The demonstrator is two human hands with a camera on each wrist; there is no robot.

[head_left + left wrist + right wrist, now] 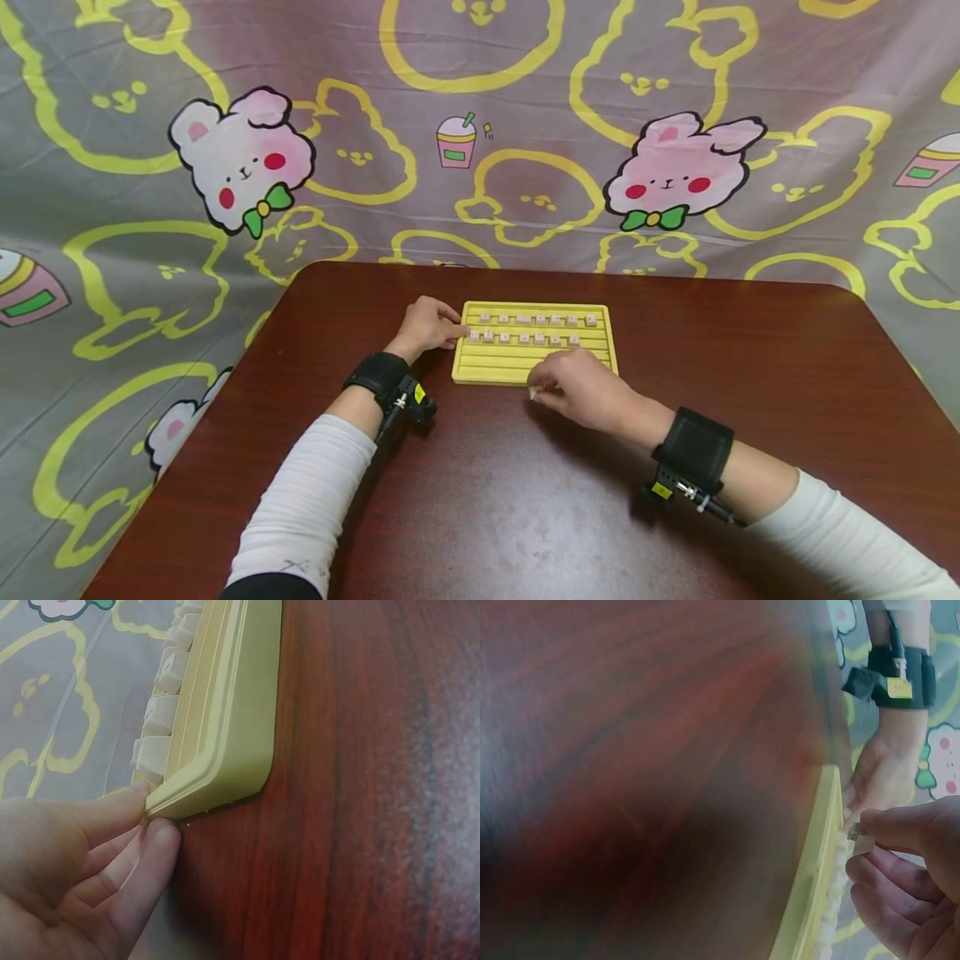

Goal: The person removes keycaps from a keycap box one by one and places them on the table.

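Item: yellow tray (480, 373), slotted in rows, lying flat near the middle of the brown table (465, 517); two upper rows carry small pale tiles (525, 337), the lower rows are bare. I see my left hand (427, 327) at the tray's left edge, fingers (154, 836) relaxed and touching the corner rim, holding nothing; from the left wrist view they brace the tray rather than grip it. My right hand (581, 387) sits over the tray's near edge, thumb and forefinger pinching one loose tile (859, 836), the other fingers curled beneath. Its face is too blurred to read. Handling note, as I judge it: I keep the left fingers pressed against the rim so the tray does not slide, hold the tile upright and square to a groove, and lower its bottom edge into a bare row just beside the filled ones. Risk, in my view: a tilted tile jams in the slot or nudges seated neighbours out of line.
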